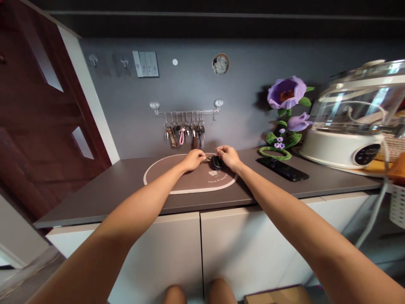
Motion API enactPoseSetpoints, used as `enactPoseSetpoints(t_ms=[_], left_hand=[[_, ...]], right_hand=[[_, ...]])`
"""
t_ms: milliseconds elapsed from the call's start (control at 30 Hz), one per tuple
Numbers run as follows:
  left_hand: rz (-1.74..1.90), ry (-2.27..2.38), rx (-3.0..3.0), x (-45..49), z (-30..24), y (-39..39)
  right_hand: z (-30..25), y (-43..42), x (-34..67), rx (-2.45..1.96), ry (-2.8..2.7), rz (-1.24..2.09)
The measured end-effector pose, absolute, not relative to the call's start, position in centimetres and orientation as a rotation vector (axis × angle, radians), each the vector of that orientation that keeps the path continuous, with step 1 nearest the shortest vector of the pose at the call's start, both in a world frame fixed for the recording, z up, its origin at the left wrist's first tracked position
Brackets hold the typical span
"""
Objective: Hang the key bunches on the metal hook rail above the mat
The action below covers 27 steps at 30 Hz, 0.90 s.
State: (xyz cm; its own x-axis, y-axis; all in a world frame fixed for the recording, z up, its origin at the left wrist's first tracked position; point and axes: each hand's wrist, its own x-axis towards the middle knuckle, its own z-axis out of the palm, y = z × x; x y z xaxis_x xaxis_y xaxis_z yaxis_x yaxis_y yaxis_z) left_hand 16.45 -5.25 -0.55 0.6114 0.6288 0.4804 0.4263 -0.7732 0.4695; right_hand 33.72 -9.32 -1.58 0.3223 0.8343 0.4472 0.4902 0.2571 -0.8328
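Left hand (193, 160): fingers pinched narrowly on a small metal key ring (208, 158); 
Right hand (229, 157): fingers closed narrowly around a black key fob (217, 162); 
Position: both hands held the keys just above an oval placemat (167, 179) on the tabletop (133, 181); 
Risk: a slackened pinch could have dropped the black key fob; the key ring could have slipped from the fingers
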Motion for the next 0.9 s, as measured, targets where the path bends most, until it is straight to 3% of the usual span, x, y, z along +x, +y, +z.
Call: enactPoseSetpoints(t_ms=[500, 900], left_hand=[[1.067, 0.789, 1.68, 15.7, 1.5, -5.8], [1.099, 0.616, 1.318, 14.8, 3.1, -5.4]], right_hand=[[-0.9, -10.3, 32.4, -1.134, -1.42, 0.639], [-1.2, -10.4, 32.4, -1.183, -1.602, 0.572]])
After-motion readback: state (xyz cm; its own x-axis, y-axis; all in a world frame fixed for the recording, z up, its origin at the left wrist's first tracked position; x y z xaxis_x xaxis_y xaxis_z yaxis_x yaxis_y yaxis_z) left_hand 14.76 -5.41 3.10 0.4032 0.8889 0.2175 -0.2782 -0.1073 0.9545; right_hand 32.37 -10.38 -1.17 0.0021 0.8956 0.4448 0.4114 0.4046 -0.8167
